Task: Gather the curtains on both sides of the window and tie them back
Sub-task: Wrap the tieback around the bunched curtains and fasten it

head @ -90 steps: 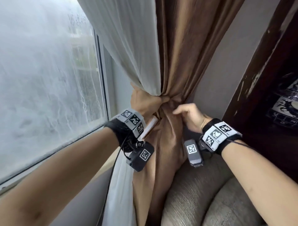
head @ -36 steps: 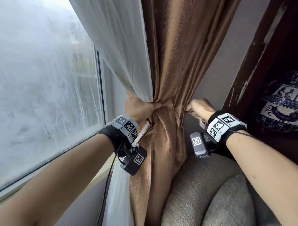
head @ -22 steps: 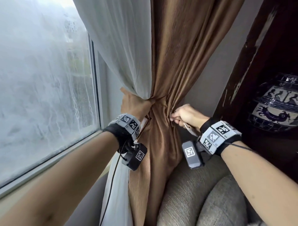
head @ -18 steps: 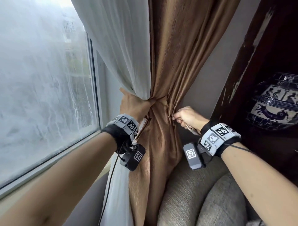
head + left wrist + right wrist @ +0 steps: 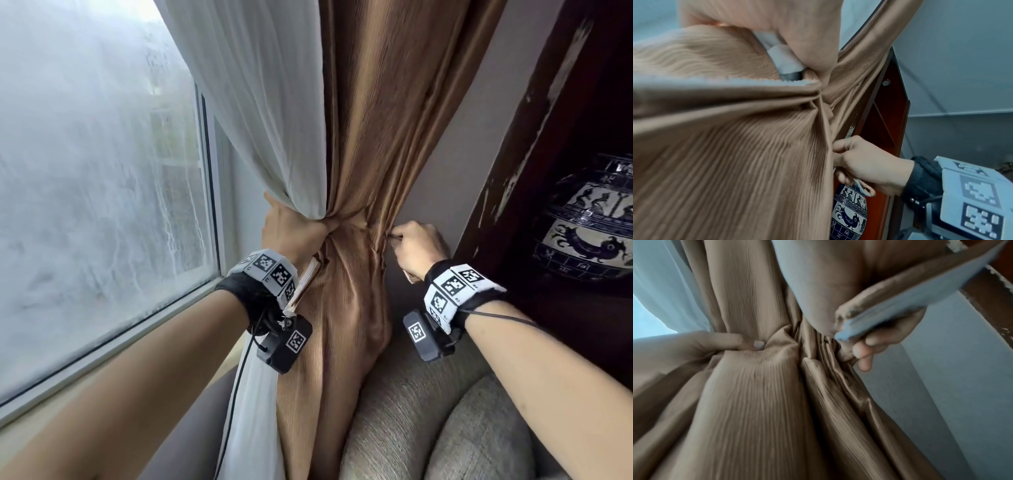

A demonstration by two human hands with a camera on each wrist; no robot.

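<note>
Brown pleated curtain (image 5: 363, 144) hangs between window (image 5: 96, 178) and grey wall, bunched to a waist beside the white sheer curtain (image 5: 260, 102). Grey upholstered chair (image 5: 445, 421) below; dark wooden cabinet at right holds a blue-and-white vase (image 5: 592, 219). Left hand (image 5: 291, 233) clamps the gathered waist, thumb pressed into folds. Right hand (image 5: 416, 248), curled, grips the tie-back strap (image 5: 906, 301) at the curtain's right edge.

ribbed brown curtain (image 5: 363, 144), white sheer (image 5: 260, 102), seemingly blue-and-white figured vase (image 5: 592, 219).
</note>
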